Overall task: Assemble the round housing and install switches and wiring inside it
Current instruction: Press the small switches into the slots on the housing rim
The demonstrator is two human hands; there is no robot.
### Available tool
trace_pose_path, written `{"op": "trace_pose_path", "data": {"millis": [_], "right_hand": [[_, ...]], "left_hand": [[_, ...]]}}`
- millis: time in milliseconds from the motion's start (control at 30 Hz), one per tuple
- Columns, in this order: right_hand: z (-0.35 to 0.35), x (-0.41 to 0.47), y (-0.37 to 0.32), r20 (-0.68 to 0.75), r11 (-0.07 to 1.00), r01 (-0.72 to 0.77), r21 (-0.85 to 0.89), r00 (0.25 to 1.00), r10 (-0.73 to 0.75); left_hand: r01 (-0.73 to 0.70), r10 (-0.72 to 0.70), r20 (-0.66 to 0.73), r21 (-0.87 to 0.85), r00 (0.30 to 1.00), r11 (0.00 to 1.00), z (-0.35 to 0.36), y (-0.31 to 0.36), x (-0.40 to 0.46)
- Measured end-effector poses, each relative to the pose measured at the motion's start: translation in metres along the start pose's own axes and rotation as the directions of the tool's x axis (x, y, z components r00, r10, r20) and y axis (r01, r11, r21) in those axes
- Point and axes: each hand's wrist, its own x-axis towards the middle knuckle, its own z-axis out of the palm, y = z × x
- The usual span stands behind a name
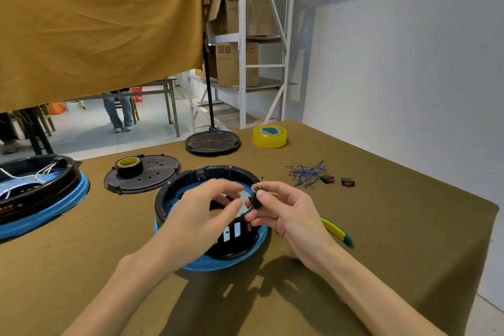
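Head view: the left hand (203,215), blurred, fingers loosely spread, is hiding part of the round housing (210,215) sitting on the table (381,226); above its rim the right hand (283,210) is pinching a small black switch (255,199), half covered by fingertips.

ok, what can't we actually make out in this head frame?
- Left hand: fingers motion-blurred; contact with the switch unclear.
- Switch: mostly covered by the right hand; terminals unreadable.
- Round housing: interior largely hidden behind both hands.
- Second housing: cut off by left edge.
- Blue wires: connectors too small.
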Motion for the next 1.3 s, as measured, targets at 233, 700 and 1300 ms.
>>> {"op": "trace_pose_path", "data": {"millis": [233,700,1300], "right_hand": [[0.013,-0.005,0.001,0.145,0.983,-0.07,0.167,0.988,0.046],[0.003,-0.007,0.006,0.268,0.926,-0.121,0.358,0.963,0.022],[0.002,-0.01,0.009,0.274,0.953,-0.094,0.287,0.962,0.013]], "left_hand": [[0.014,-0.034,-0.089,-0.218,0.995,0.976,-0.009,0.02,0.003],[0.28,-0.231,0.159,-0.497,0.96,0.821,-0.002,0.007,0.006],[0.259,-0.104,0.294,-0.56,0.95,0.787,-0.01,-0.004,0.006]]}}
